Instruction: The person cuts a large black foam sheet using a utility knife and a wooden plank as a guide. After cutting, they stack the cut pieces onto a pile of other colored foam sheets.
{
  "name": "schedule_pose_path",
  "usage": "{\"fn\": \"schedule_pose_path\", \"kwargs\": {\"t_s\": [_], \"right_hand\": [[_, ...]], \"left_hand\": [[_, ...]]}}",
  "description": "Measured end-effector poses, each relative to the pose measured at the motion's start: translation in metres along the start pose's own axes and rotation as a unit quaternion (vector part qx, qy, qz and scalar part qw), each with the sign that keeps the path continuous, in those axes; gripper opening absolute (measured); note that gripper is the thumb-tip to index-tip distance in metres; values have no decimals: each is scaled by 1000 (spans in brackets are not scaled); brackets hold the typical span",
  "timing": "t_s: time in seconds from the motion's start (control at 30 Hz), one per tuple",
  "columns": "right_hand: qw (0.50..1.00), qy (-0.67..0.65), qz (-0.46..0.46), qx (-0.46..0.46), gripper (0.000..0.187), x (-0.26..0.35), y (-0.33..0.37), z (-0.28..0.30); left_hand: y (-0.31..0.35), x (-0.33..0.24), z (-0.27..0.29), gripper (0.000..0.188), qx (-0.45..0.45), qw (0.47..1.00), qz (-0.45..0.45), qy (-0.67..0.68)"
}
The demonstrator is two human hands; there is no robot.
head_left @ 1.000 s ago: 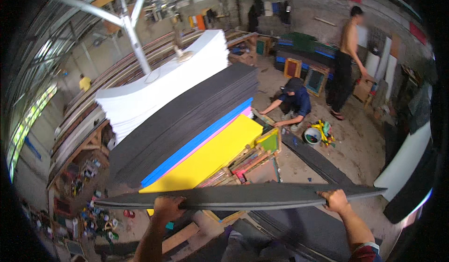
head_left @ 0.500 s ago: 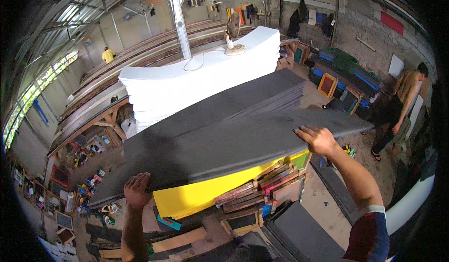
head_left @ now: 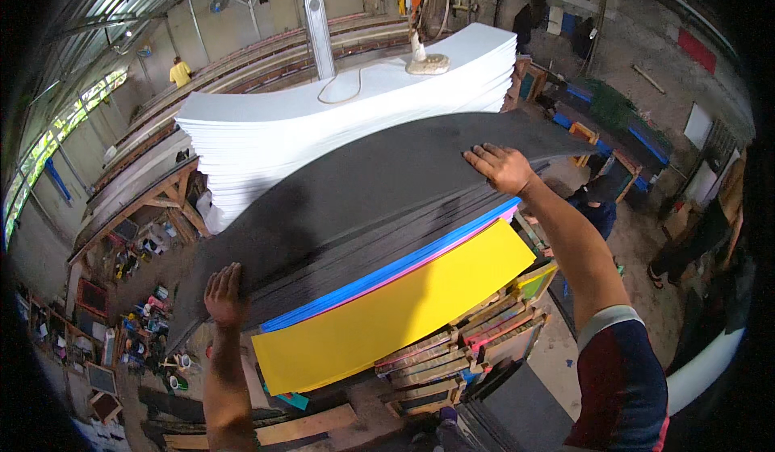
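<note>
Black sheet [head_left: 363, 177] spans between and beyond both hands, over a dark stack [head_left: 395, 242]; ends droop. Likely foam: light for its size, floppy, more grippy than slick, edges prone to creasing. Best hold: near long edge, hands well apart. Yellow sheet [head_left: 395, 307] bodyward, between the hands. Right hand [head_left: 500, 169]: fingers spread on top. Left hand [head_left: 225, 293]: fingers over near edge. Thumbs hidden; cannot tell if either pinches.

Head cam, L of 2 fisheyes | upright | looks fwd + down | near: L hand [head_left: 226, 295], R hand [head_left: 499, 168] | far: back wall [head_left: 646, 48], up top | rim bent
</note>
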State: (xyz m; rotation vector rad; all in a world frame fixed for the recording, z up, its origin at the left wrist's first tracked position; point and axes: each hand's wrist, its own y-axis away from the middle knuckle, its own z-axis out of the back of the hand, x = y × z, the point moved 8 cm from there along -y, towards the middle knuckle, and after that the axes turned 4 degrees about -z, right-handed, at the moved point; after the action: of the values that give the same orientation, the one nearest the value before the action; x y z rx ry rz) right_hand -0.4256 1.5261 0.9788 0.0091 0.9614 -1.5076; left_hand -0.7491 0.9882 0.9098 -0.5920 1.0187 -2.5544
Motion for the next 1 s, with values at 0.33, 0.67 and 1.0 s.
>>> {"fn": "schedule_pose_path", "kwargs": {"t_s": [0.33, 0.67, 1.0], "right_hand": [[870, -70, -318, 370, 67, 60, 82, -247], [826, -1, -398, 399, 82, 0, 67, -272], [942, 31, -247, 225, 93, 55, 86, -331]], "left_hand": [[62, -65, -221, 94, 272, 962, 23, -14], [-4, -80, -267, 104, 272, 962, 11, -40], [-18, -111, -299, 93, 251, 967, -36, -36]]}}
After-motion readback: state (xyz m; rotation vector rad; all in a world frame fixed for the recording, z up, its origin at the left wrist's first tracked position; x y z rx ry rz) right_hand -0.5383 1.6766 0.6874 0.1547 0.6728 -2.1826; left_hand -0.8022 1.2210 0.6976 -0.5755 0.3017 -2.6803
